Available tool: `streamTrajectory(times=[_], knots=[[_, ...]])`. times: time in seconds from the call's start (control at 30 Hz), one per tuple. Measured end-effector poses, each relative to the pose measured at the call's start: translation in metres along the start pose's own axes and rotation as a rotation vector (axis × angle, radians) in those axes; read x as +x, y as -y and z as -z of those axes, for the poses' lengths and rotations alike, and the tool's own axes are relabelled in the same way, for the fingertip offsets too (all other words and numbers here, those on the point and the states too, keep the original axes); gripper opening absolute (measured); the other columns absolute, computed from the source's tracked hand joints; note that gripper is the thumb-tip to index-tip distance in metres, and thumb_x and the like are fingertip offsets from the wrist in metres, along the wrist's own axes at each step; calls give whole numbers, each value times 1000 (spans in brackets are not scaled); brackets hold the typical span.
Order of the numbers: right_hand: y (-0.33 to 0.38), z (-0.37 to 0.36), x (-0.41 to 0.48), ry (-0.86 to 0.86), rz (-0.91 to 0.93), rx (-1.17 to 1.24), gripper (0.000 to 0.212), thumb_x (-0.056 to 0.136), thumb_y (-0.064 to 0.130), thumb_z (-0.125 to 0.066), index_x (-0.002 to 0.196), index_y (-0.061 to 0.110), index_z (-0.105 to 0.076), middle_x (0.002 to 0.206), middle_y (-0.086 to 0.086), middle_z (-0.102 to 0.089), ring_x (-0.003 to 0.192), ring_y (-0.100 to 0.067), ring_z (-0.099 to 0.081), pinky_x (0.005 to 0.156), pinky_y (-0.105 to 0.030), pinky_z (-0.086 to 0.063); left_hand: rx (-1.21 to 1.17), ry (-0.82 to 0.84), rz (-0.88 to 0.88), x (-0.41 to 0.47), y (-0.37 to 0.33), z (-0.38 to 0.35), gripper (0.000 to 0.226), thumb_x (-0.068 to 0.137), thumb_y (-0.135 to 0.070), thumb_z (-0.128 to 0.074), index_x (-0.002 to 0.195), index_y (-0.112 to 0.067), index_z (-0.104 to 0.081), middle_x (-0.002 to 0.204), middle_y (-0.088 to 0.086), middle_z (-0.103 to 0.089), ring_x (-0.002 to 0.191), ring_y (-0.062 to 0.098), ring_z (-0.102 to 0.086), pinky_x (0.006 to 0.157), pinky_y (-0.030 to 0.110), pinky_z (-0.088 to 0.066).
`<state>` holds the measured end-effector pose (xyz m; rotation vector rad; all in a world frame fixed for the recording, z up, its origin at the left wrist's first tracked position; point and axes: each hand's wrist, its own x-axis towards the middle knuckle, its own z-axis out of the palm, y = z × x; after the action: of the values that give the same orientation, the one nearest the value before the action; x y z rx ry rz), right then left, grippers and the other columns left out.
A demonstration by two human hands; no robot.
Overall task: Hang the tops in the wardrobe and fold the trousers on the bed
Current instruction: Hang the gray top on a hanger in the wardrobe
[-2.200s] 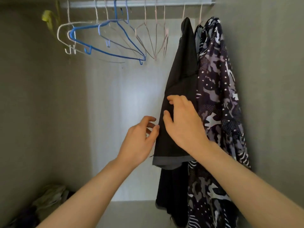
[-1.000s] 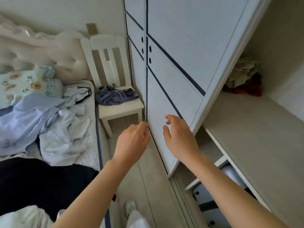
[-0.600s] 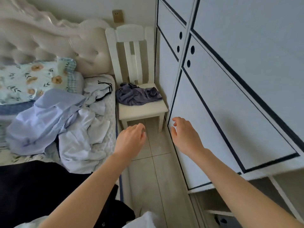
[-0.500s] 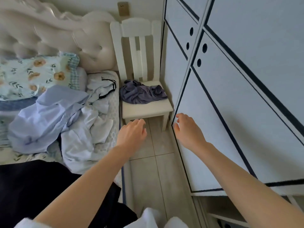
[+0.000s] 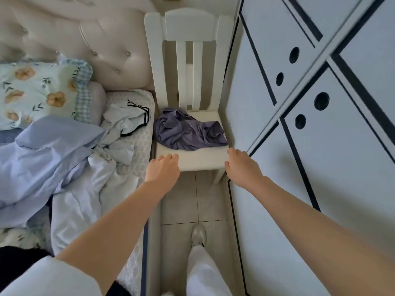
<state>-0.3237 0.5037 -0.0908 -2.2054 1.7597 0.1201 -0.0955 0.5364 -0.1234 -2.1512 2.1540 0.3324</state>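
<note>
Both hands have come forward since half a second ago and are now reaching the front edge of the white chair (image 5: 203, 160). The left hand (image 5: 162, 170) and right hand (image 5: 242, 167) are hovering with fingers relaxed, holding nothing. Just beyond the fingertips, between the hands, a crumpled purple garment (image 5: 188, 133) is lying bunched on the seat. Pale blue clothes (image 5: 53, 150) are lying heaped left of the left hand.
</note>
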Motion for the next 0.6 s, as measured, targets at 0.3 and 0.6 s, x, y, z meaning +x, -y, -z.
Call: streamTrajectory(times=[0.3,0.6], knots=[[-35,-21,168,68,25,-37,24,99,20,-41,118,6,-46,113,-11,-56,100,-27,-52,69,-33,-36,-168,101,99,154,5,-31,20,98,-18,-44,114,-11,-52,115,7,-60,104,30,-56,78,37,-42],[-55,-86,307,171,-35,55,32,100,28,-47,121,4,-46,119,-13,-55,109,-31,-52,74,-34,-39,-170,203,91,284,50,-101,20,99,-20,-45,109,-7,-58,113,10,-58,111,32,-49,83,43,-47]])
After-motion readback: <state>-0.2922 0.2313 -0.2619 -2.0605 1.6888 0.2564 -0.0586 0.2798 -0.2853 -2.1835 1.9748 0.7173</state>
